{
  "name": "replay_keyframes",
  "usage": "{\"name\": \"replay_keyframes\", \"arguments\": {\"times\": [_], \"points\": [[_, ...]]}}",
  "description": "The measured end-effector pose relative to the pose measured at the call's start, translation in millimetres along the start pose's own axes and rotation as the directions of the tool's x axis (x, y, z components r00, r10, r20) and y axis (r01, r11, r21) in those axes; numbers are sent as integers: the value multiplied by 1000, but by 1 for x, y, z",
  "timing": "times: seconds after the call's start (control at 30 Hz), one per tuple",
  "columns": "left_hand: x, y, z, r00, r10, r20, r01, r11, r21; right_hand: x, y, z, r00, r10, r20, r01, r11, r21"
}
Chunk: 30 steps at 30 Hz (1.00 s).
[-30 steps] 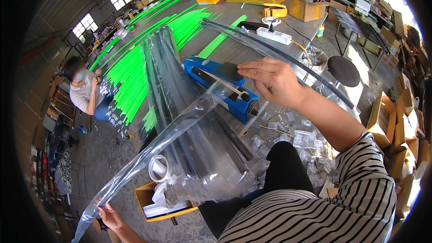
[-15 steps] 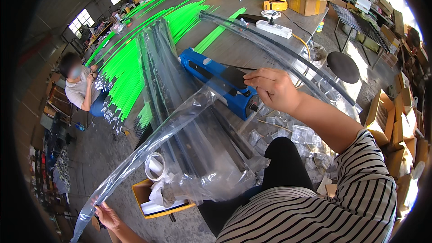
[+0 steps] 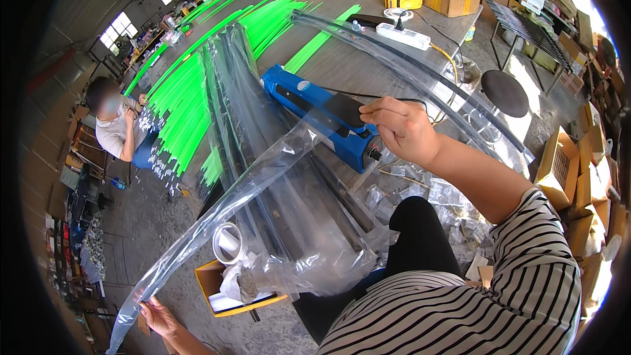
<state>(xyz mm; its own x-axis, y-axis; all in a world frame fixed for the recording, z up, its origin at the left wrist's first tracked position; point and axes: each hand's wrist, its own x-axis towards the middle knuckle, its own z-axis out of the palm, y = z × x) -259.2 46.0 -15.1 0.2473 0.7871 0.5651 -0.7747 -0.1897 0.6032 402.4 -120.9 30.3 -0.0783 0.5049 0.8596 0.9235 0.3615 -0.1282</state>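
Observation:
On the table lies a blue hand sealer point(image 3: 289, 89) with a black lever pad point(image 3: 343, 110). My right hand point(image 3: 404, 130) is closed on the end of that pad, thumb and fingers together. A long clear plastic sleeve point(image 3: 217, 209) has one end across the sealer, beneath its lever, and stretches down to the lower left. There my left hand point(image 3: 160, 319) pinches it close to its other end. Under the sleeve, dark strips wrapped in clear plastic bags point(image 3: 240, 98) run off the table's near edge toward my lap.
Bright green rods point(image 3: 177, 112) fan across the table's left, beside a seated person point(image 3: 115, 121). A white power strip point(image 3: 402, 36) and another bagged dark strip point(image 3: 420, 75) lie to the right. Below stands a yellow-edged box point(image 3: 209, 283) with a tape roll point(image 3: 229, 243). A round stool point(image 3: 505, 93) is at right.

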Motion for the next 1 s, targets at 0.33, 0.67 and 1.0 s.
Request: {"name": "replay_keyframes", "arguments": {"times": [0.33, 0.67, 1.0], "points": [[0, -4, 2, 999, 2, -38, -3, 999, -32, 5, -6, -15, 976, 211, -45, -200, 963, 181], [-59, 67, 28, 995, 92, 49, -93, 995, 17, 13, -45, -54, 849, 485, -210, -341, 806, 483], [-157, 312, 162, 886, 417, -200, -126, 634, 763, 7, -101, -35, 846, 530, 54, -406, 577, 709]]}}
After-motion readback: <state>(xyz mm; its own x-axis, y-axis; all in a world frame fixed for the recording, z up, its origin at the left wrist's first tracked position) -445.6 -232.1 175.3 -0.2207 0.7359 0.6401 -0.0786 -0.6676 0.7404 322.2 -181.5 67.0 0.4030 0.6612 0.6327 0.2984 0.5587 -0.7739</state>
